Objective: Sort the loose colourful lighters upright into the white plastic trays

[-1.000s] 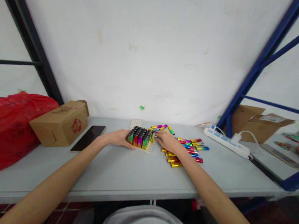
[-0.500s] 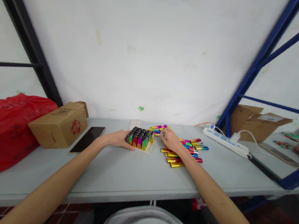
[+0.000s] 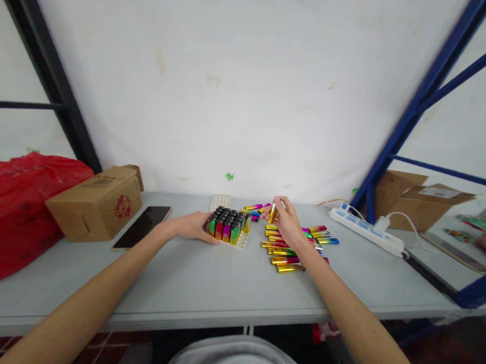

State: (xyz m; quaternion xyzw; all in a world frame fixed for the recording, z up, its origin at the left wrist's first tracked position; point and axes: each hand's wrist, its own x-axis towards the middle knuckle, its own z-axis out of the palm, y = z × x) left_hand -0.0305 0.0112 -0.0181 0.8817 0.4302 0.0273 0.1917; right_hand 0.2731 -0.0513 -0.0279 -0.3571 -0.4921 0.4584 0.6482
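Standing lighters (image 3: 226, 232) in pale tray (image 3: 243, 241)

White wall (image 3: 273, 112) along the back edge of the pale-grey table (image 3: 219, 285), marked with faint tan scuffs (image 3: 160, 61) and, low above the middle of that edge, a small green scribble (image 3: 229, 176). Toward the table's left end, a slanting black metal post (image 3: 47, 63) with a thin black crossbar (image 3: 19, 105). Toward the right end, a blue metal frame (image 3: 404, 135) with diagonal brace (image 3: 475, 69) and slim rail (image 3: 447, 171); beyond, more white wall. Below the front edge, at left, dark-red floor tiles (image 3: 126, 336) with pale joints. Soft, even light above; deep shade beneath.
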